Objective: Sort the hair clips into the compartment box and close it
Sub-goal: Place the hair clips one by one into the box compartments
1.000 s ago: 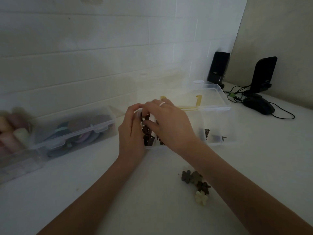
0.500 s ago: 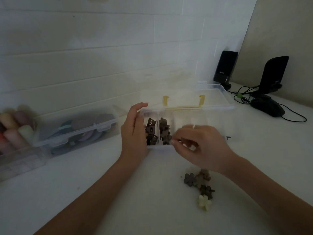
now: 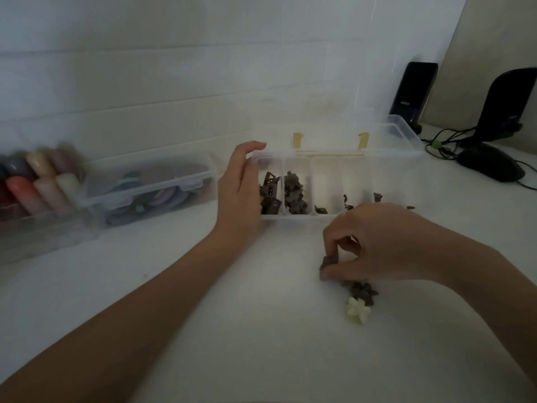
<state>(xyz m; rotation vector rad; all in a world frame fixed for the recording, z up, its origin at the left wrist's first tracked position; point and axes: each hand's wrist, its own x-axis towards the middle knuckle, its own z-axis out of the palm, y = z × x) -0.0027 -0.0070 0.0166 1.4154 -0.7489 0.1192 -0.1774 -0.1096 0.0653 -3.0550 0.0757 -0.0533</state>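
Two Hands, One Box: Right Hand Drops to the Loose Clips

Two hands are at work on the white desk (image 3: 203,330). Half a second ago the right hand hovered at the front edge of the compartment box; it has since come down to the desk, and now the right hand (image 3: 374,245) pinches a dark brown flower-shaped clip (image 3: 327,262) between thumb and fingertips, at the near end of the small pile of loose clips (image 3: 361,290). A pale cream flower clip (image 3: 358,309) lies just beside that pile, on its near side. The left hand (image 3: 239,193) has stayed where it was, fingers together and curved against the left end wall of the compartment box (image 3: 328,218), thumb over the rim.

Clear, glossy plastic forms the box, which is long and divided into narrow cells. Its leftmost cell holds angular, boxy brown clips (image 3: 270,196); the next holds lumpy, petal-shaped brown ones (image 3: 295,196). Farther cells show only a few dark bits low down, partly hidden by the right hand. The transparent lid (image 3: 401,135) lies open behind, with two yellowish latches.

To the left sits another clear box (image 3: 145,187) of rounded pastel items, blurred. Two matte black speakers (image 3: 412,91) and a black mouse (image 3: 491,164) stand at the far right.
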